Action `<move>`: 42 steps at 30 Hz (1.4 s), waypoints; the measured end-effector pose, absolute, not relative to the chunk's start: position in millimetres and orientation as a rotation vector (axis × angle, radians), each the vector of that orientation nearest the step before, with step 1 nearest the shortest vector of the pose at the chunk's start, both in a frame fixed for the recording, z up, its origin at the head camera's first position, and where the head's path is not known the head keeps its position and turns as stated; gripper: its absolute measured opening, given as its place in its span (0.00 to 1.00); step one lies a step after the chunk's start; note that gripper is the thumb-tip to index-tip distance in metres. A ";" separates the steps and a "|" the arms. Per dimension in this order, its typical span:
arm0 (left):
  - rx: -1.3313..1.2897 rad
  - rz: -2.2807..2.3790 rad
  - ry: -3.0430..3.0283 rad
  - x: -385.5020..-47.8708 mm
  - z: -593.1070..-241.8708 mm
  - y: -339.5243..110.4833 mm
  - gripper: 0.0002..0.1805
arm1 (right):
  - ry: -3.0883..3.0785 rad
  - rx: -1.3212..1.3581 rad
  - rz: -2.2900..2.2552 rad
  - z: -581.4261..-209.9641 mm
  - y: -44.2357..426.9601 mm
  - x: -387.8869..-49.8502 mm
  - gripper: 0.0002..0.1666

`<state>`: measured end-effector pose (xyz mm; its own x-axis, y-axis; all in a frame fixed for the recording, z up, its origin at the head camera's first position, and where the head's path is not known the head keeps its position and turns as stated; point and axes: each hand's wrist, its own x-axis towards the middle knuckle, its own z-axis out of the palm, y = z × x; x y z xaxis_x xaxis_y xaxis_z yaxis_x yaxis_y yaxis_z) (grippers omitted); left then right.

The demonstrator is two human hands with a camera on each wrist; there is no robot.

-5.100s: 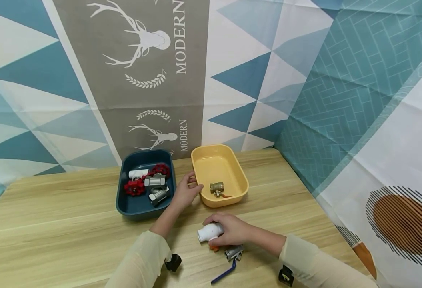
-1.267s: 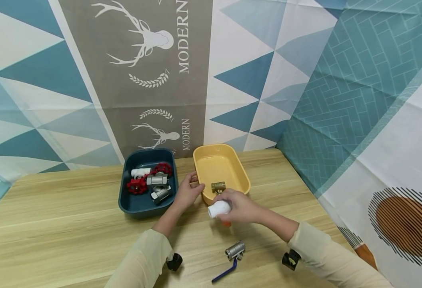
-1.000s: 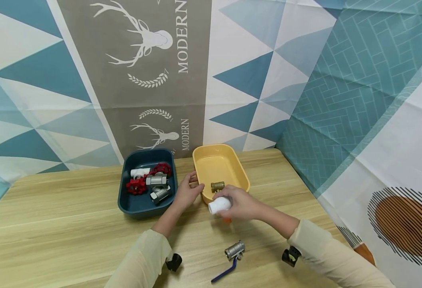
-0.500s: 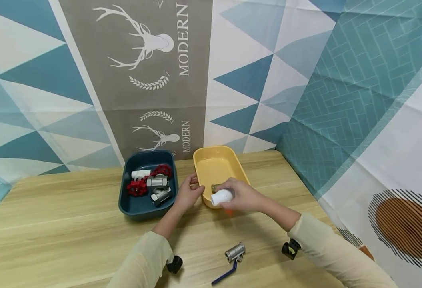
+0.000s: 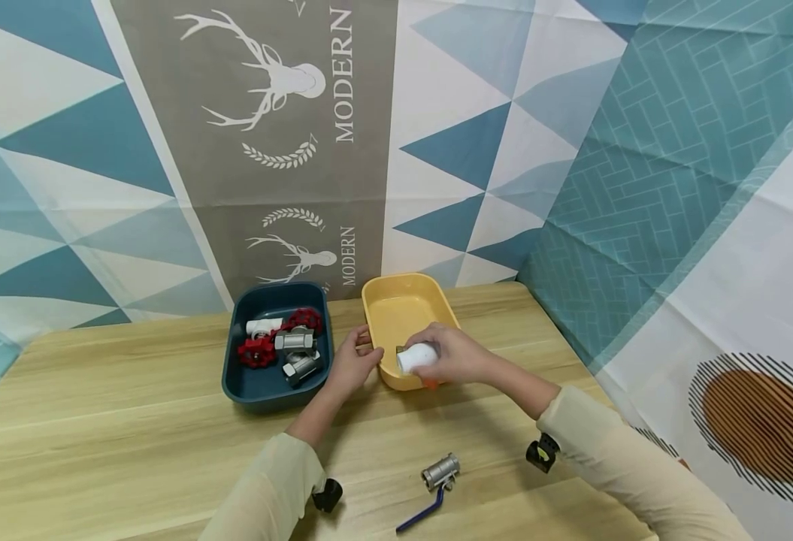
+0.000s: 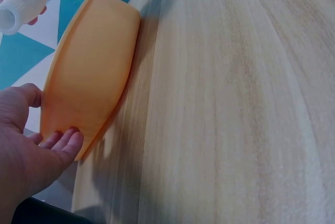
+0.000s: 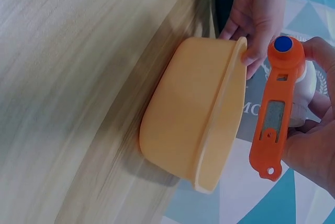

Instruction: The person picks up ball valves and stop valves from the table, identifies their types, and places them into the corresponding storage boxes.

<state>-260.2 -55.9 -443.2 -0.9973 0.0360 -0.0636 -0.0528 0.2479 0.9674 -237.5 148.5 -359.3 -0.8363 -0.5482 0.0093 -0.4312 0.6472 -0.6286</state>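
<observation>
My right hand [image 5: 460, 355] grips a white plastic ball valve [image 5: 415, 358] above the near end of a yellow bin [image 5: 385, 300]. The valve's orange lever handle [image 7: 272, 119], with a blue cap at its pivot, shows in the right wrist view. At the bin's left side my left hand [image 5: 354, 364] holds the wall, its thumb at the rim and its bent fingers [image 6: 68, 143] against the outside. A brass valve lies in the bin, mostly hidden behind the white valve. Closer to me, a metal ball valve [image 5: 440, 472] with a blue lever lies on the table.
Left of the yellow bin stands a dark blue bin [image 5: 230, 376] with several valves in it, some with red handwheels [image 5: 257, 352]. Both bins stand on a wooden table [image 5: 132, 421] before a patterned backdrop [image 5: 450, 150].
My right hand has picked the white valve up from the table beside the blue-levered valve and carried it forward over the yellow bin. My left hand has stayed at the bin.
</observation>
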 end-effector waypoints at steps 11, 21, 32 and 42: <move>-0.020 1.892 2.423 -259.2 -442.9 -55.2 0.32 | 2.674 -0.718 -0.966 -363.1 150.6 -253.4 0.21; -0.015 1.913 2.415 -260.2 -444.5 -55.7 0.32 | 2.684 -0.746 -0.946 -362.6 149.7 -267.0 0.21; -0.017 1.920 2.410 -259.3 -444.8 -54.9 0.32 | 2.687 -0.726 -0.937 -364.0 150.0 -279.1 0.20; -0.006 1.938 2.406 -260.6 -447.6 -55.2 0.31 | 2.664 -0.745 -0.953 -365.1 145.1 -287.3 0.20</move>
